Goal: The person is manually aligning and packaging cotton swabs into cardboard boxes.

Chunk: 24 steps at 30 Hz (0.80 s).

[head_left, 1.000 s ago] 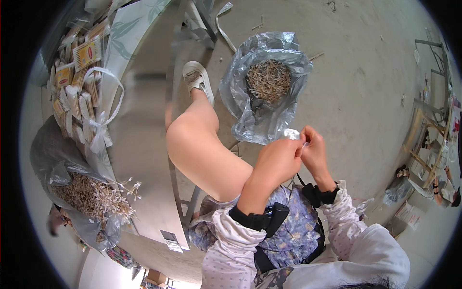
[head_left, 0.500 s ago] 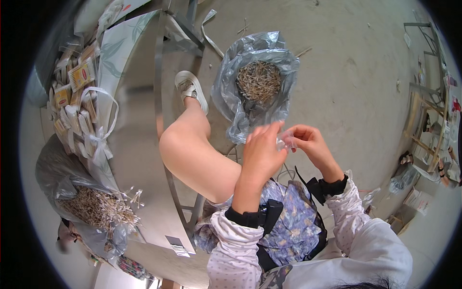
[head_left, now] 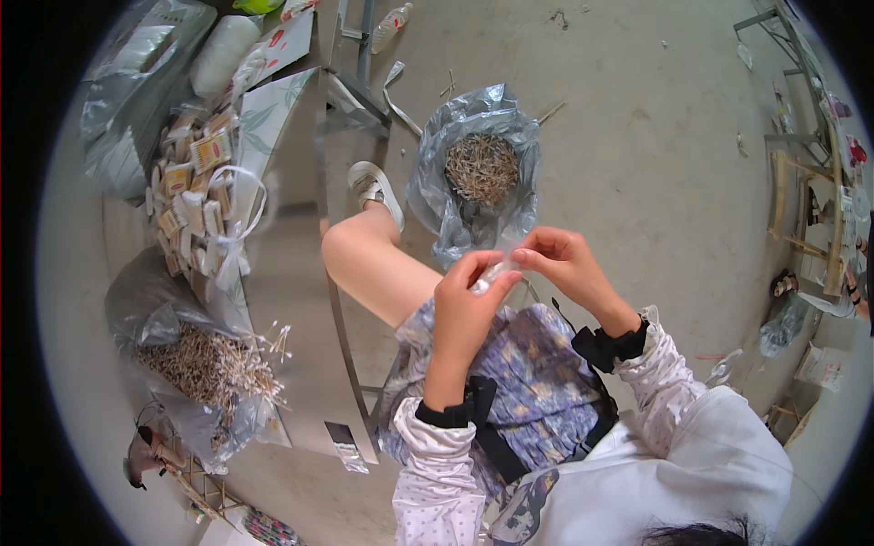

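My left hand [head_left: 466, 305] is closed around a small clear plastic packet [head_left: 492, 276] with something white in it, held above my lap. The thumb and fingertips of my right hand [head_left: 569, 271] pinch the packet's upper end, close to the left fingertips. Past my hands, a grey plastic bag [head_left: 428, 173] stands open on the floor with a heap of loose cotton swabs [head_left: 482, 168] inside. To the left, another grey bag [head_left: 137, 300] lies open on the table, spilling loose cotton swabs [head_left: 205, 364]; several white tips stick out.
A metal-topped table [head_left: 296, 318] runs along my left. Filled swab packets [head_left: 193, 191] are piled on it beside a white strap [head_left: 259, 205]. A plastic bottle [head_left: 391, 25] lies on the floor at the far side. Wooden frames [head_left: 806, 209] stand at the right.
The view has shifted, bringing more of the table's far end in. My left fingers, raised and blurred before, now curl around the packet; my right hand still pinches it.
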Tool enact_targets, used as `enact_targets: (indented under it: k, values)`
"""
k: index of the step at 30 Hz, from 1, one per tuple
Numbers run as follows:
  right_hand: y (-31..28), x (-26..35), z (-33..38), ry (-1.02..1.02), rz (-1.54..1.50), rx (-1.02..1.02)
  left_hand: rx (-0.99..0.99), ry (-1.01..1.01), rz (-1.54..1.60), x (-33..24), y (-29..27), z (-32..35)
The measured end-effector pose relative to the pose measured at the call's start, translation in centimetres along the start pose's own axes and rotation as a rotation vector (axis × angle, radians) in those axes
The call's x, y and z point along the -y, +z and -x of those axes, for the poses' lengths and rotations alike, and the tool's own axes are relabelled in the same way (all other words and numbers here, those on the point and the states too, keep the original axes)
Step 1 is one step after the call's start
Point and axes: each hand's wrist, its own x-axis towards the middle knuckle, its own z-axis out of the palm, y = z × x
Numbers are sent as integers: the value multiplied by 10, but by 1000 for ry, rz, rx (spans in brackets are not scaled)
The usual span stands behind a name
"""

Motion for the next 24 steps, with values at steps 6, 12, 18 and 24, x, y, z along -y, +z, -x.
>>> enact_targets:
  k: [6, 12, 18, 24]
  values:
    - [33, 39, 44, 75, -25, 195, -256, 173, 16, -12, -4, 92]
    - [65, 47, 68, 42, 271, 358, -332, -96, 36, -16, -18, 156]
    - [40, 13, 9, -92, 401, 72, -562, 28, -145, 32, -46, 240]
    - [-14, -15, -42, -168, 865, -223, -898, -222, -103, 133, -61, 343]
